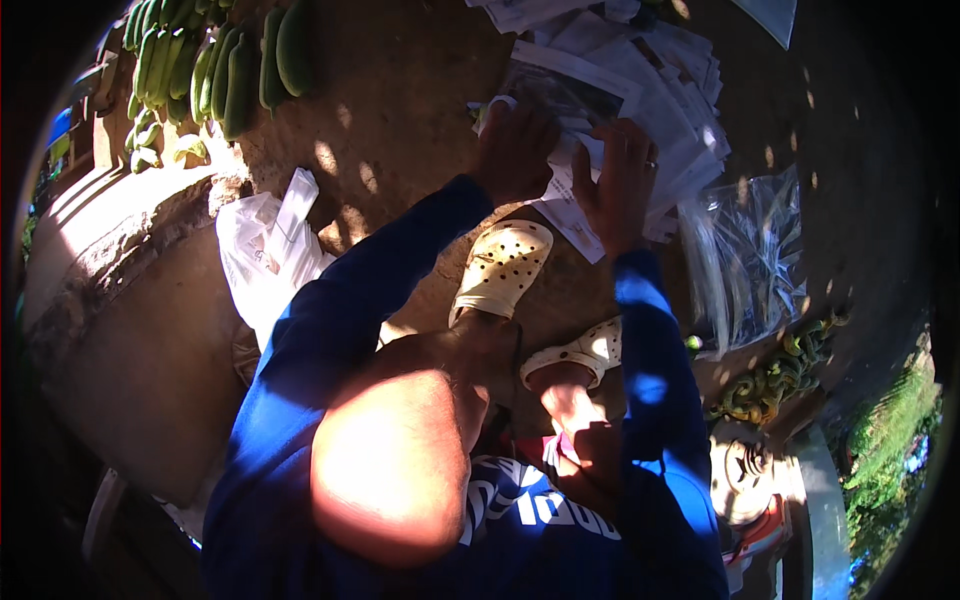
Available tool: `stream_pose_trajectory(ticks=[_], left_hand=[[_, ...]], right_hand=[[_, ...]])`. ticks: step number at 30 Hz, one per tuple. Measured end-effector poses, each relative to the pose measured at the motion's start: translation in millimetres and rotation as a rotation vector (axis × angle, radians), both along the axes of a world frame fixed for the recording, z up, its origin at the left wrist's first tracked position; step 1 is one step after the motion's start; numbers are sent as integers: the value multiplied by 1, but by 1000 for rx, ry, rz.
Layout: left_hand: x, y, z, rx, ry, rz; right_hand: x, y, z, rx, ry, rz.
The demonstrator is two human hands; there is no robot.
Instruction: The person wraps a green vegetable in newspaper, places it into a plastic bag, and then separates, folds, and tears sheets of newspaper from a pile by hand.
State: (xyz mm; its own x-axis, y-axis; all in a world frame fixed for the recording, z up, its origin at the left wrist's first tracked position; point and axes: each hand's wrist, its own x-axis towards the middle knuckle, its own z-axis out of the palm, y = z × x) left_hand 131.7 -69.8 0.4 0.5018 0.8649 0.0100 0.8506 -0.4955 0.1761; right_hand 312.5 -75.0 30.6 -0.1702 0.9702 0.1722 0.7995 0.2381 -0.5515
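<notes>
My left hand (515,150) is closed on a white printed sheet of paper (565,150), its knuckles uppermost. My right hand (622,180), a ring on one finger, grips the same paper from the right, thumb and fingers curved around its edge. A sliver of green shows beside the left hand; what lies under the paper there is hidden. Beneath and beyond both hands spreads a loose pile of printed paper sheets (690,110). Right of the pile lies a clear plastic bag (750,260), crumpled and shiny.
Long green fruits (225,80) lie in rows at the far left. A white plastic bag (265,240) sits left of my left arm. My feet, in cream clogs (505,265), are near the papers. Twisted green-yellow pieces (775,385) lie at right.
</notes>
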Motion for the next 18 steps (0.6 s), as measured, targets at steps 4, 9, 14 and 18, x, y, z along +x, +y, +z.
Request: stream_pose_trajectory(ticks=[4, 9, 14, 18], left_hand=[[4, 21, -4, -91, -94, 21], [2, 39, -12, 44, -237, -11], [3, 48, -11, -144, -87, -8], [0, 56, 2, -267, -161, -81]], right_hand=[[-5, -28, 7, -82, -16, 133], [-1, -23, -14, -26, -33, 126], [7, -3, -27, -35, 80, 165], [5, 11, -30, -54, 55, 148]])
